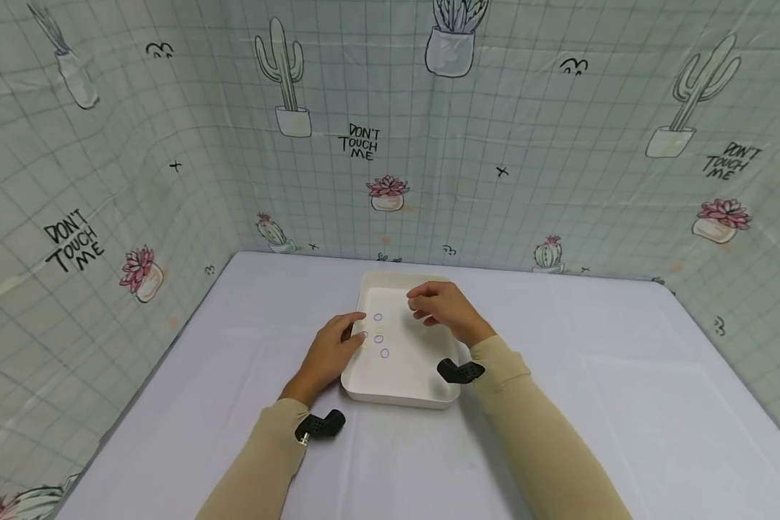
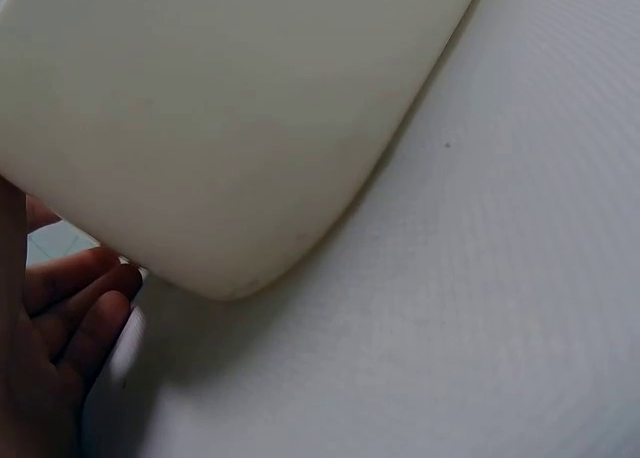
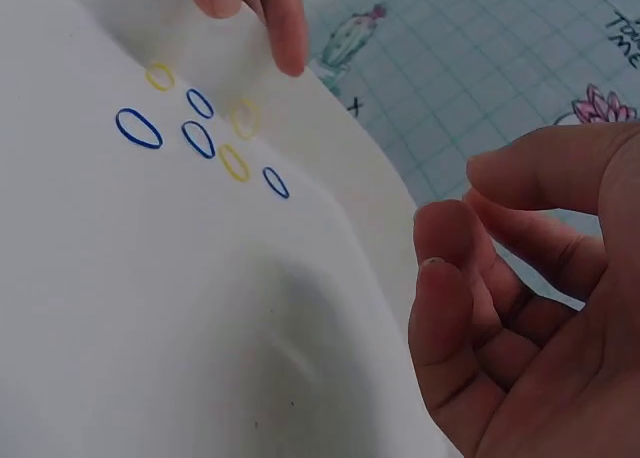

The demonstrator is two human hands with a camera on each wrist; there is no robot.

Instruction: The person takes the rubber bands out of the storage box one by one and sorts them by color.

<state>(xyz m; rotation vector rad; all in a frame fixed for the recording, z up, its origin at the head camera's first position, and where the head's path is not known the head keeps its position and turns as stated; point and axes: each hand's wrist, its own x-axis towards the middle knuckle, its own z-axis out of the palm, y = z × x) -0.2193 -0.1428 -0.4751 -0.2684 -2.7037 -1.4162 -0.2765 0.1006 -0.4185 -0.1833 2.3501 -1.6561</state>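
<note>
A shallow white rectangular tray (image 1: 399,398) sits on the table. Several small thin rings lie toward its left side, some blue (image 3: 121,124), others yellow (image 3: 224,162). At the tray's left rim is my left hand (image 1: 328,354), its thumb and forefinger reaching over the edge close beside the rings. Its other fingers (image 2: 95,328) bend loosely outside the tray wall. Above the tray's far right part hovers my right hand (image 1: 447,309), with fingers loosely bent and nothing visible between thumb and fingertips. A soft shadow falls on the tray floor below it.
The tray stands on a table with a white cloth (image 1: 247,318). Behind it and along the left hangs a grid-patterned curtain (image 1: 429,188) with cactus drawings. Each wrist bears a black camera (image 1: 460,371) over a beige sleeve (image 1: 539,426).
</note>
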